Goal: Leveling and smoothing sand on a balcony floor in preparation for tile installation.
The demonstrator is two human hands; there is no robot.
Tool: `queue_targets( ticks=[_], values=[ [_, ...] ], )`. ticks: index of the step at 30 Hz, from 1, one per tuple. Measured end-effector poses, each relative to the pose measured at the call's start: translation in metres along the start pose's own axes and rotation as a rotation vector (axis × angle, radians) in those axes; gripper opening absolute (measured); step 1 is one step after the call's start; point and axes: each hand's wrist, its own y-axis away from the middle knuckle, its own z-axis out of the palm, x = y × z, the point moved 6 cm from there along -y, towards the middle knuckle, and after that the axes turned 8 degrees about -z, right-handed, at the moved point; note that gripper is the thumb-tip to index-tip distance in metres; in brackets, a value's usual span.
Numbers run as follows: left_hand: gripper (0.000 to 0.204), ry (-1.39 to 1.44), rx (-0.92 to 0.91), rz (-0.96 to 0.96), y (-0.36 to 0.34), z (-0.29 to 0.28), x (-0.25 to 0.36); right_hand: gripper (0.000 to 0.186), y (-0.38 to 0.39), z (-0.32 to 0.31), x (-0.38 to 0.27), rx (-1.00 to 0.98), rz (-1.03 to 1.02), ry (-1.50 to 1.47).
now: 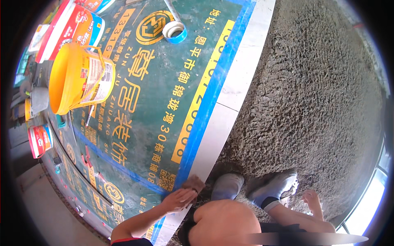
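My left hand (180, 200) is closed on a brown block that looks like a sponge (193, 183). The block rests at the edge of the white tile strip (227, 98), beside the blue tape (205, 110) that borders the green floor covering (152, 102). My right hand (312, 201) hangs low beside my leg, over the rough grey mortar bed (312, 102). Its fingers are loosely bent and apart, and I see nothing in them. Both my shoes (271, 188) stand at the near end of the mortar, close to the tile edge.
A yellow bucket (67, 78) stands on the covering at the left, with red and white buckets (76, 28) behind it. A roll of blue tape (174, 33) lies near the top. A smaller red and white bucket (40, 140) sits at the far left, near scattered small tools (86, 158).
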Motion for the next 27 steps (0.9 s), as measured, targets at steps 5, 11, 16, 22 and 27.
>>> queue_targets(
  ticks=[5, 11, 16, 22, 27],
  values=[
    [0.061, -0.127, 0.186, -0.29, -0.131, -0.063, -0.058, 0.016, -0.002, 0.012, 0.042, -0.032, 0.133, -0.209],
    [0.071, -0.252, 0.435, -0.313, -0.321, -0.152, -0.096, 0.016, -0.005, 0.006, 0.003, -0.044, 0.076, -0.068],
    [0.07, -0.262, 0.552, -0.194, -0.458, -0.173, -0.109, 0.018, -0.018, -0.006, 0.041, -0.145, -0.024, -0.099],
    [0.051, -0.112, 0.813, -0.2, -0.528, -0.197, -0.132, 0.031, -0.01, -0.058, -0.094, -0.074, -0.025, 0.272],
    [0.033, 0.225, 0.932, -0.296, -0.49, -0.223, -0.141, 0.028, -0.023, -0.059, -0.237, -0.055, -0.444, 0.49]
  ],
)
